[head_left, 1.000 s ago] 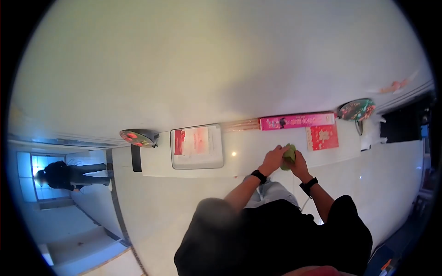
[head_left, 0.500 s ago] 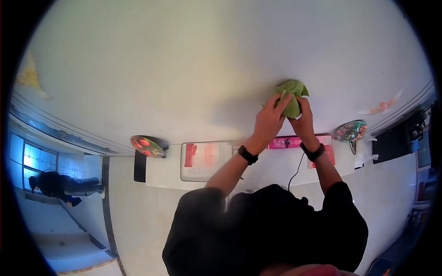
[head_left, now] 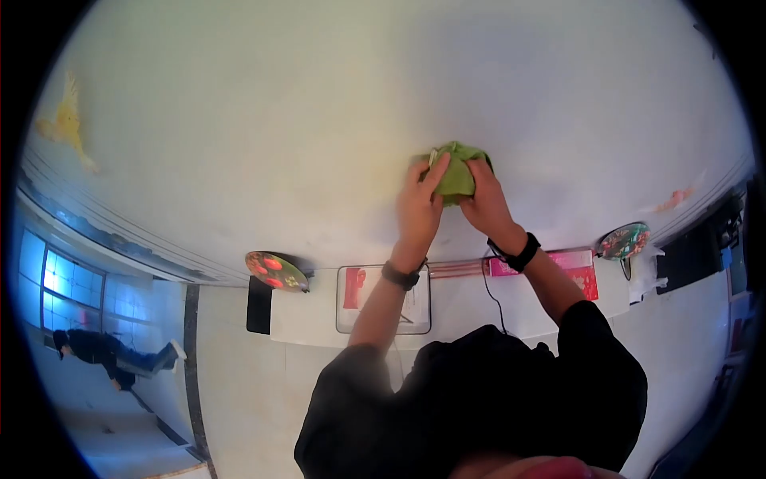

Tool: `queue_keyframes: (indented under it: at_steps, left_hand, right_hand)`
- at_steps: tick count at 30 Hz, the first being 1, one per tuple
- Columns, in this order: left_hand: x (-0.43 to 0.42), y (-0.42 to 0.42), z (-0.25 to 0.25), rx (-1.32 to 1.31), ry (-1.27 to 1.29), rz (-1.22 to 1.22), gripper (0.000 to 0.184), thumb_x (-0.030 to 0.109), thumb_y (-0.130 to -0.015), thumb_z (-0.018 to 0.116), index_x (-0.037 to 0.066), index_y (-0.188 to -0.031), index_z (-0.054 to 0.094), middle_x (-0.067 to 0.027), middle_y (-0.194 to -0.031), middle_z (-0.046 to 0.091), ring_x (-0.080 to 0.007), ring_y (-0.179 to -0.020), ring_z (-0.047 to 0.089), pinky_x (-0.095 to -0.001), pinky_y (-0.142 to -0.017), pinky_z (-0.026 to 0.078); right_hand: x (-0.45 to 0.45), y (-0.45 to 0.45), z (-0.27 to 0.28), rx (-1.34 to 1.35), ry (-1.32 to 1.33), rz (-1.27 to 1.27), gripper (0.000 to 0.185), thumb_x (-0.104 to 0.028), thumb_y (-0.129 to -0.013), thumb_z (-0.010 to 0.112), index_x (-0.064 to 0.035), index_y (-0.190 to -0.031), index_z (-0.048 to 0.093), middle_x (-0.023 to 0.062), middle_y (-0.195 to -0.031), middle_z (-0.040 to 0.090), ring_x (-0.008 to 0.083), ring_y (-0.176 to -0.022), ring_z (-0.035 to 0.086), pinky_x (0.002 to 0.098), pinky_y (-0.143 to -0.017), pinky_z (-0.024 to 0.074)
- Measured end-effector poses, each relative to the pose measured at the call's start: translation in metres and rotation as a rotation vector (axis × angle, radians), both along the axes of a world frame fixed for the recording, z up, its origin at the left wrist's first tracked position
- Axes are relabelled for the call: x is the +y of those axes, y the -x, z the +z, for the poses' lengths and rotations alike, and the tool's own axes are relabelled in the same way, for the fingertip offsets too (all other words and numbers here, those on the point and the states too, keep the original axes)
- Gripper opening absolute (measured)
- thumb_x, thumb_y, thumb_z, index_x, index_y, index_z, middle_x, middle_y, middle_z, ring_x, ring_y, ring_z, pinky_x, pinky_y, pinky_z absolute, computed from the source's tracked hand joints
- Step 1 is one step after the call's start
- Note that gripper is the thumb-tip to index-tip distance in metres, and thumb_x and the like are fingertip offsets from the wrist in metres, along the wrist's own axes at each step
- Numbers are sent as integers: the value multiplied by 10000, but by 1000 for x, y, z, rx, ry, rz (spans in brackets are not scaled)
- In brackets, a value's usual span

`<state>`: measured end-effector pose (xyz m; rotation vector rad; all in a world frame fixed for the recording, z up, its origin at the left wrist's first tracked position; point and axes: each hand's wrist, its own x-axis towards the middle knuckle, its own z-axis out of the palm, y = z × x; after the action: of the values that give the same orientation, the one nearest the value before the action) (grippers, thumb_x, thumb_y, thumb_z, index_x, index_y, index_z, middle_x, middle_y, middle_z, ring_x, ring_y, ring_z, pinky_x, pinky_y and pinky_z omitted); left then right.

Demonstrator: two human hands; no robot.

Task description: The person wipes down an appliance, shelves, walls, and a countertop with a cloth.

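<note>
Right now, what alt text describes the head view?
Left hand and right hand hold a green cloth before a pale wall. Below, a white table bears a tray, a long pink box and a red packet, with patterned discs near its ends; another person is at far left.

- Probably a home, seemingly a living room or hall; the exact room is unclear.
- Centre: a narrow white table point(head_left: 463, 305) bearing a pink printed box point(head_left: 578, 260) and patterned round pieces point(head_left: 275, 271) at its ends.
- Upper left: a yellow bird-like decoration point(head_left: 70, 120).
- Lower left: pale flooring point(head_left: 239, 359), a dark strip point(head_left: 194, 359) and a paned window point(head_left: 72, 279).
</note>
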<state>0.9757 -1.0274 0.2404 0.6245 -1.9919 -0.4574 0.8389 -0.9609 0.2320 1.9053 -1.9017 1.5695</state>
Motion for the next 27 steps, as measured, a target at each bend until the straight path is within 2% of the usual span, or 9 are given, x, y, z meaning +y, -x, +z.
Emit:
queue_keyframes:
  at_steps: [4,8,12,13,16,20,23,27]
  left_hand:
    - [2,39,34,168,135,-79,682,-114,-709,568,227,-1297,618,-96,-1089,589,-284,-933,624,-376,-750,524]
    - [20,84,38,180,182,-262,648,-99,-720,586,211,-1289,623,-107,-1085,589,-292,-904,618,-373,-738,524]
    - [33,108,4,162,197,-377,585,-59,-754,603,184,-1286,623,-120,-1085,594,-305,-906,616,-392,-740,523]
    - [32,110,-7,168,212,-389,570,-52,-763,599,178,-1284,624,-122,-1081,594,-308,-909,613,-394,-744,522]
    - [24,103,-42,191,242,-379,556,-52,-773,588,166,-1284,622,-118,-1066,592,-317,-920,606,-397,-750,520]
    - [8,82,-78,203,166,-350,595,-78,-760,594,180,-1296,614,-128,-1142,586,-323,-980,603,-396,-797,519]
    - [2,63,-59,187,61,-309,621,-89,-751,599,193,-1304,609,-132,-1179,577,-326,-995,601,-391,-812,518]
    - [-2,48,23,244,114,-249,671,-122,-726,533,199,-1310,608,-156,-1218,545,-345,-1049,573,-396,-864,491]
  right_hand:
    - [11,24,37,79,168,-118,610,98,-684,570,-20,-1268,441,254,-1178,498,488,-1068,506,495,-863,475]
    - [39,55,34,19,225,-242,599,129,-734,535,-36,-1298,424,236,-1197,492,479,-1083,510,483,-870,476]
    - [49,81,-27,-91,224,-281,548,134,-775,509,-5,-1298,426,232,-1189,466,453,-1115,474,455,-942,429]
    - [50,72,-28,-36,251,-297,516,127,-782,514,13,-1280,439,241,-1172,465,450,-1117,461,442,-965,407]
    - [46,56,-53,65,221,-345,503,122,-781,529,10,-1266,455,242,-1184,467,455,-1121,466,452,-953,415]
    - [32,37,-63,18,147,-264,526,112,-778,553,0,-1279,441,250,-1188,474,471,-1109,473,479,-925,431]
    - [22,25,-38,40,112,-196,582,107,-750,569,-3,-1300,415,255,-1190,480,485,-1113,474,495,-912,441]
    - [6,16,31,159,224,-228,629,99,-708,570,6,-1308,407,258,-1219,478,488,-1142,460,486,-928,436]
